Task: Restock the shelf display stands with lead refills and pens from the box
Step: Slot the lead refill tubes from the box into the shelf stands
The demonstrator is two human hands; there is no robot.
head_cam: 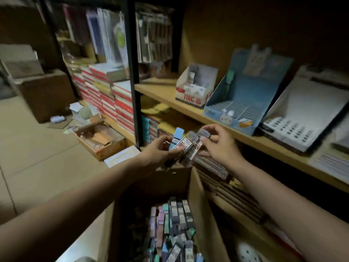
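- Because the light is low and the picture smeared, I cannot read the labels on the stacked red-and-white books (pixel 113 95) at the far left, nor tell what lies in the shallow wooden tray (pixel 99 140) on the floor (pixel 37 148) beside them.
- My left hand (pixel 160 150) grips a fanned bunch of lead refill packs (pixel 182 148) above the far edge of the box; its fingers curl round their lower ends and hide them.
- My right hand (pixel 217 146) pinches the top of the rightmost pack between thumb and forefinger; the other fingers are loosely bent.
- Below my arms the cardboard box (pixel 196 205) stands open with more packs (pixel 175 224) heaped inside, and the frame's bottom edge cuts it off.
- On the wooden shelf (pixel 188 108) stands a small white display carton (pixel 196 86), its contents blurred.
- Just beside it leans a blue display stand (pixel 245 95) with slotted rows, one green pen (pixel 230 80) upright at its left side.
- Farther right sits a white-and-black display stand (pixel 302 114) with rows of dark holes, partly cut off.
- A black upright post (pixel 132 72) divides the shelving.
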